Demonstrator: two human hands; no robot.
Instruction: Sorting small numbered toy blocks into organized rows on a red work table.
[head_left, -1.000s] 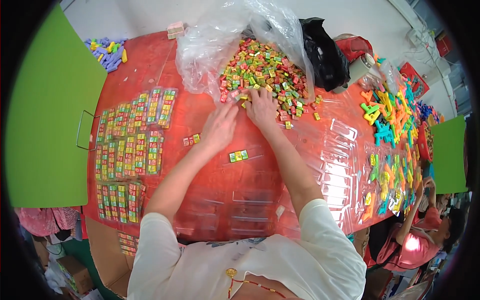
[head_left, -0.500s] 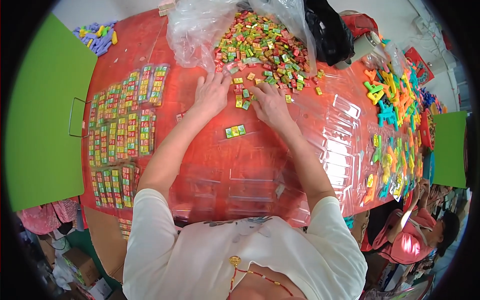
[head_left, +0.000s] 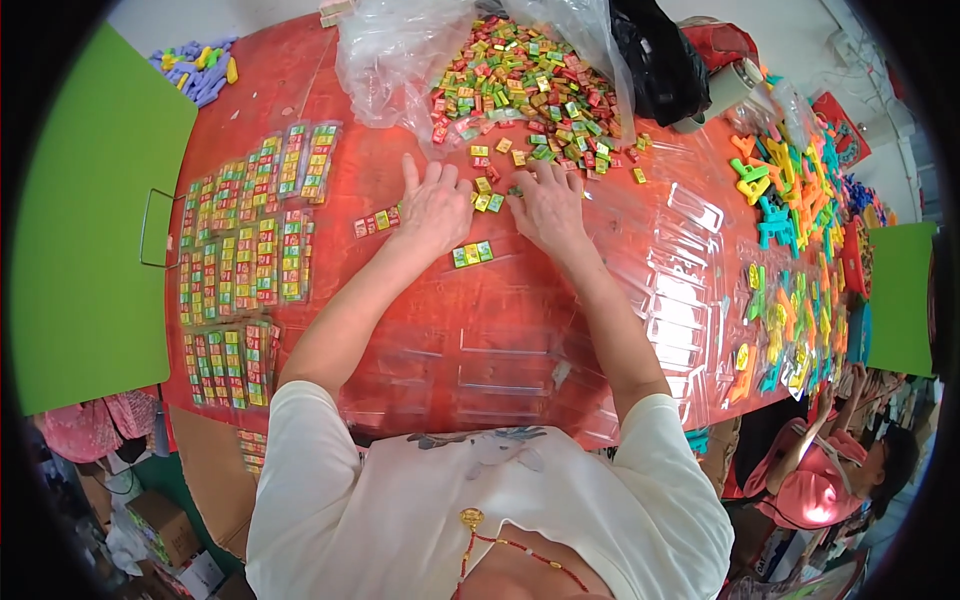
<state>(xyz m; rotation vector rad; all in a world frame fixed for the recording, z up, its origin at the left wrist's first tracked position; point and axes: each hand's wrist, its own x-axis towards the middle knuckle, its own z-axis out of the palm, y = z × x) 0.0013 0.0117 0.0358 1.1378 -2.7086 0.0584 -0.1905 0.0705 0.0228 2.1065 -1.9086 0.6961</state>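
My left hand (head_left: 438, 208) lies palm down on the red table, fingers stretched and apart, beside a few small red, yellow and green block-shaped pieces (head_left: 488, 203). Its outer side is next to a short row of red pieces (head_left: 377, 221). My right hand (head_left: 550, 210) is also palm down with fingers spread, its tips at the near edge of a large heap of the same pieces (head_left: 535, 80). What lies under both palms is hidden. Nearer to me, a short row of yellow and green pieces (head_left: 472, 253) sits on a clear plastic tray.
Filled clear trays (head_left: 240, 260) stand in rows on the left. A clear bag (head_left: 385, 70) and a black bag (head_left: 655, 65) flank the heap. Empty clear trays (head_left: 685, 290) and colourful toy guns (head_left: 790, 190) lie right. A person in pink (head_left: 815, 475) sits at lower right.
Both hands have drawn slightly toward me from the heap, the left also to the right. Pieces have gathered between them, and the red row beside the left hand shows more fully.
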